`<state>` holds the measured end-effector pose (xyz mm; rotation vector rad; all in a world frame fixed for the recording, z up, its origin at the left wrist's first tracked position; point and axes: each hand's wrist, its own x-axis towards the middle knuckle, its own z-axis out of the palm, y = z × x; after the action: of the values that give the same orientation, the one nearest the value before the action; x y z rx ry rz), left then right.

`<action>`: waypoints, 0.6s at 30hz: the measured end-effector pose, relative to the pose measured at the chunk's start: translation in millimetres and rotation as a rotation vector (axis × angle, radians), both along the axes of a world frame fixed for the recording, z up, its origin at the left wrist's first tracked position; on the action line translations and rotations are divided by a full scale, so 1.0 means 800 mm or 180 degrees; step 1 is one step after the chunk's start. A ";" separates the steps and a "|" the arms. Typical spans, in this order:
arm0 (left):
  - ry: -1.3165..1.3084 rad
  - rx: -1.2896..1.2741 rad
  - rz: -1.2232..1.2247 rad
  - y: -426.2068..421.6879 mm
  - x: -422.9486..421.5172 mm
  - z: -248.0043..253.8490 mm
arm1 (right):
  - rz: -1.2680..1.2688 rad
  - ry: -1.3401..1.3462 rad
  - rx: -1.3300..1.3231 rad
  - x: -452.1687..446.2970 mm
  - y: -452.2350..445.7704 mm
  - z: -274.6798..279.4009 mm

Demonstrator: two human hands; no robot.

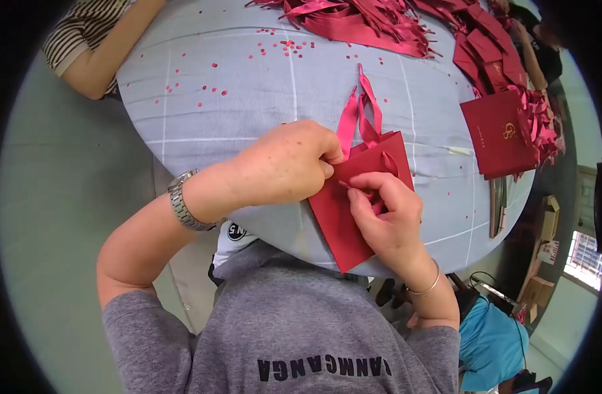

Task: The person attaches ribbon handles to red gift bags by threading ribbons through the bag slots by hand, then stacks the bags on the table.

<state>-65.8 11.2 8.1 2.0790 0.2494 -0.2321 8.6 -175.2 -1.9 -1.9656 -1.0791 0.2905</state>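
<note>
A red paper gift bag lies at a slant on the near edge of the table, in front of me. My left hand is closed at the bag's top left corner, with thumb and forefinger pinched there. My right hand rests over the front of the bag, its thumb and forefinger pinching the end of a red ribbon that comes through the bag's upper part. Another ribbon loop stretches from the far side of the bag over the tablecloth. The curled fingers hide part of the ribbon.
A heap of red ribbons lies at the far side. More red bags with ribbons are piled at the right. Small red paper dots are scattered over the grey cloth. Other people's arms reach in at the table's edges.
</note>
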 end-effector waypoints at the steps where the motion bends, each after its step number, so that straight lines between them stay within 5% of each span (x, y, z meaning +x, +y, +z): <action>1: -0.0013 -0.0012 0.0013 0.000 -0.001 -0.002 | -0.0006 -0.0003 -0.0005 0.001 0.000 0.000; 18: -0.0012 -0.0435 0.0139 0.007 -0.007 -0.008 | 0.0053 -0.0287 -0.0626 0.003 0.025 0.023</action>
<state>-71.4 17.2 1.5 1.9365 0.2689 -0.2130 11.2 -155.5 16.8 -2.1626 -1.1622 0.3303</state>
